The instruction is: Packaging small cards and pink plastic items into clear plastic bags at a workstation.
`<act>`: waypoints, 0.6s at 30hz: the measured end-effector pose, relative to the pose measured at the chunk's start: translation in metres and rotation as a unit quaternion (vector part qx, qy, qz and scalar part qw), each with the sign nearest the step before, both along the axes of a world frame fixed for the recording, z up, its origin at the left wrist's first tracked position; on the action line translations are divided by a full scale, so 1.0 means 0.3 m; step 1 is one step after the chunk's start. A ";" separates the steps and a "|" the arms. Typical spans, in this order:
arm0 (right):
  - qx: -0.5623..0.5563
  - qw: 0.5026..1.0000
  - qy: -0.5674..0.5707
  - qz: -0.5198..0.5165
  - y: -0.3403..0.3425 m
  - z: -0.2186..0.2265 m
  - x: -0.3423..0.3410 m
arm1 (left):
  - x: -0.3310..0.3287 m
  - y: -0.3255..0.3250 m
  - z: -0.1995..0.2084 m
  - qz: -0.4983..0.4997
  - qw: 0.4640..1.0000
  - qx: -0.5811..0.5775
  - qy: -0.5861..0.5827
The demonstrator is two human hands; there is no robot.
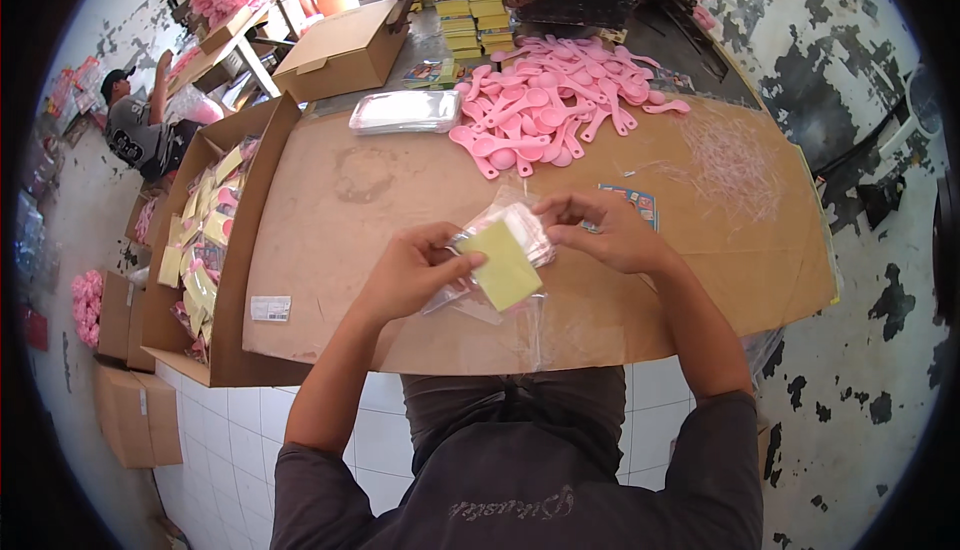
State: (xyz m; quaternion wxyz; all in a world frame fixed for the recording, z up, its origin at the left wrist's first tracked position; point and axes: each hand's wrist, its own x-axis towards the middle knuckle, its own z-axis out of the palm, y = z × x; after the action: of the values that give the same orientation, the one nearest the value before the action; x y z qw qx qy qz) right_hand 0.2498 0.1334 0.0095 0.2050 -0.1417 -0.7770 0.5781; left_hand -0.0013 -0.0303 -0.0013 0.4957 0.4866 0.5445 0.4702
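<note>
My left hand (425,265) is closed on a pale yellow card (503,268), thumb on top, above the middle of the cardboard-covered table. Against the card lies a crinkled clear plastic bag (527,224), with something whitish showing inside. At the bag's upper right edge my right hand (610,233) has its fingers curled, thumb and fingertips pinching the film. A blue printed card (640,206) lies partly hidden behind that hand. Loose clear film spreads on the table under my left hand. Beyond my hands is a heap of pink measuring spoons (545,100).
A stack of clear bags (405,112) lies left of the spoons. Thin clear strips (730,165) are heaped at the right. An open carton (262,250) of packed bags stands left. Yellow card stacks (470,10) and a closed box (340,45) sit behind. Another person (145,125) is far left.
</note>
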 end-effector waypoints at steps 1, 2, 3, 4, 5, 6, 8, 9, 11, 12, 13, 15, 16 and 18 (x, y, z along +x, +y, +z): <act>0.107 0.993 -0.024 -0.049 0.008 0.016 0.021 | -0.035 -0.027 0.012 0.038 0.999 0.015 0.012; 0.107 0.993 -0.022 -0.043 0.016 0.034 0.042 | -0.083 -0.058 0.003 0.131 0.988 0.083 -0.012; 0.170 0.981 -0.046 -0.077 0.030 0.044 0.063 | -0.141 -0.089 -0.021 0.223 0.963 0.148 -0.034; 0.233 0.963 -0.070 -0.116 0.045 0.054 0.088 | -0.212 -0.107 -0.041 0.343 0.918 0.195 -0.044; 0.232 0.964 -0.067 -0.112 0.059 0.058 0.103 | -0.265 -0.128 -0.039 0.403 0.861 0.275 -0.139; 0.243 0.956 -0.079 -0.146 0.076 0.056 0.121 | -0.258 -0.139 0.034 0.407 0.848 0.282 -0.189; 0.255 0.946 -0.089 -0.179 0.113 0.041 0.153 | -0.256 -0.131 0.045 0.408 0.854 0.264 -0.184; 0.315 0.920 -0.096 -0.212 0.136 0.019 0.169 | -0.247 -0.121 0.042 0.408 0.854 0.265 -0.184; 0.374 0.888 -0.107 -0.246 0.162 0.006 0.206 | -0.216 -0.080 0.021 0.299 0.946 0.119 -0.028; 0.381 0.882 -0.137 -0.241 0.166 0.013 0.216 | -0.200 -0.060 0.016 0.300 0.946 0.119 -0.028; 0.389 0.875 -0.168 -0.237 0.169 0.020 0.223 | -0.179 -0.030 0.010 0.223 0.967 0.098 0.070; 0.366 0.885 -0.194 -0.214 0.194 0.011 0.240 | -0.112 0.041 0.006 0.137 0.974 0.077 0.161; 0.341 0.895 -0.217 -0.189 0.205 0.000 0.247 | -0.071 0.075 0.012 0.110 0.952 0.084 0.274; 0.310 0.907 -0.205 -0.199 0.214 -0.017 0.250 | -0.013 0.129 0.007 0.076 0.917 0.096 0.379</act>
State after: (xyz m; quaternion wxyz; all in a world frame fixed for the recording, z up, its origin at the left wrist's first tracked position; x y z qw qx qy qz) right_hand 0.3249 0.1978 0.0044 0.1860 -0.3383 -0.8974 0.2136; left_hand -0.0052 0.0085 0.0010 0.1656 0.6306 0.6791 0.3372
